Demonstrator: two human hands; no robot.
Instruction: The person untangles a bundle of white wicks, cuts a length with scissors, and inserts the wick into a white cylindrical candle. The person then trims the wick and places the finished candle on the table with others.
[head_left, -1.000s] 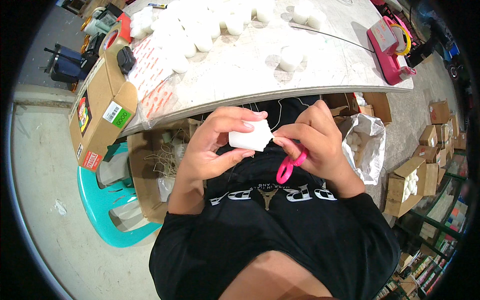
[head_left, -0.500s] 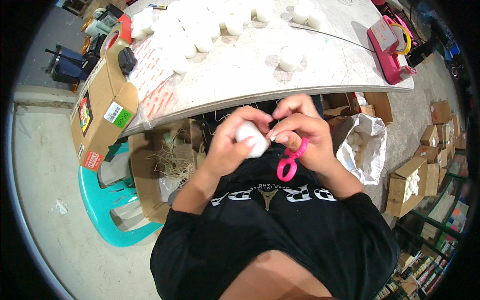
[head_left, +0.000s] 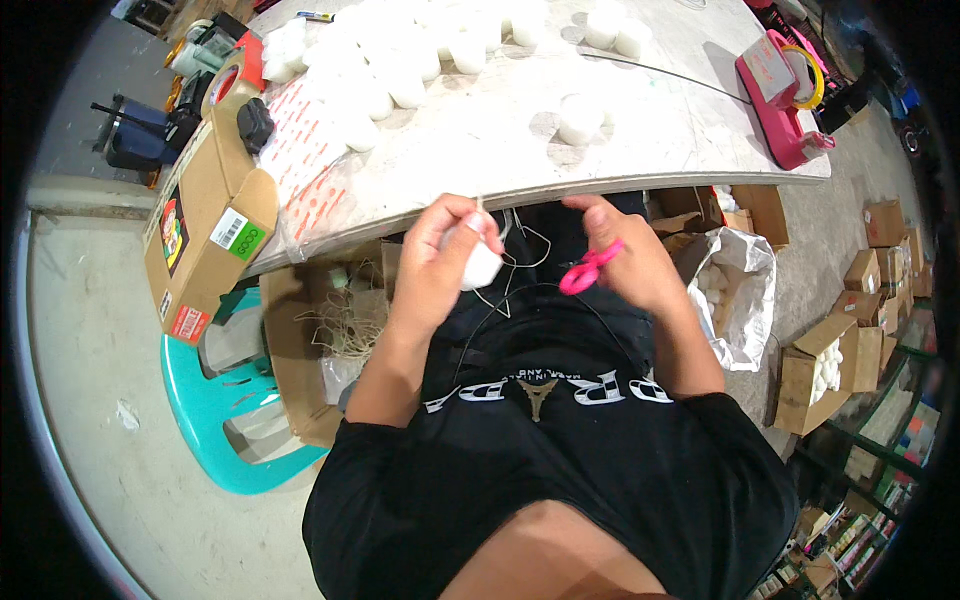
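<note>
My left hand point(head_left: 430, 255) is closed around a small white candle point(head_left: 482, 270), its thumb resting near the top, where a pale wick point(head_left: 481, 203) sticks up. My right hand point(head_left: 638, 268) is apart from the candle, to its right, with the thumb stretched up and left. Pink-ringed scissors point(head_left: 590, 270) hang at that hand's palm side; their blades are hidden. Loose pale wick string point(head_left: 535, 248) loops over my dark lap between the hands.
Many white candles point(head_left: 405, 85) stand on the white table point(head_left: 480, 150). A pink tape dispenser point(head_left: 785, 110) sits at its right end. At left are a cardboard box point(head_left: 215, 215), a box of tangled string point(head_left: 290, 390) and a teal chair point(head_left: 190, 420). A silver bag point(head_left: 750, 310) stands at right.
My hands have drawn apart: the left with the candle a little left, the right away to the right with the scissors. The strands of string over my lap now show.
</note>
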